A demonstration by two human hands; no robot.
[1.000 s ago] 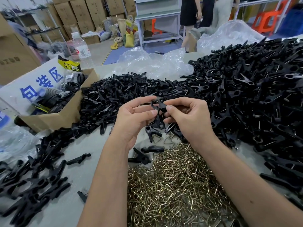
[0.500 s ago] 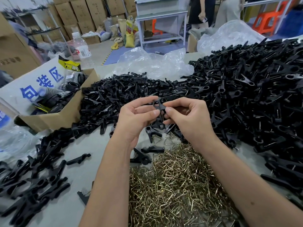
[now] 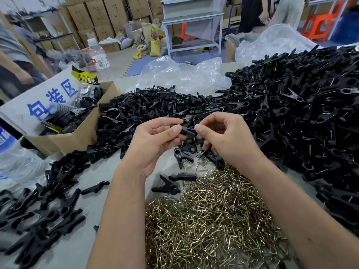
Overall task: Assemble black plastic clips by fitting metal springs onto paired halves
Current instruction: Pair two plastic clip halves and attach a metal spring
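Observation:
Both my hands hold one black plastic clip (image 3: 188, 131) above the table's middle. My left hand (image 3: 155, 140) pinches its left end between thumb and fingers. My right hand (image 3: 227, 138) pinches the right end, fingers curled. Whether a spring sits in the held clip I cannot tell. A heap of brass-coloured metal springs (image 3: 211, 218) lies right below my wrists. Loose black clip halves (image 3: 139, 111) are piled behind my hands. A large mound of clips with springs (image 3: 303, 117) fills the right side.
An open cardboard box (image 3: 77, 136) with tape rolls stands at the left. More black clips (image 3: 42, 216) lie at the near left. Clear plastic bags (image 3: 184, 74) lie at the back. A few clips and single springs (image 3: 186, 162) lie under my hands. People stand far behind.
Both hands stay in place at the clip. The held clip has turned between my fingers and now lies more level. A person in the background has moved right.

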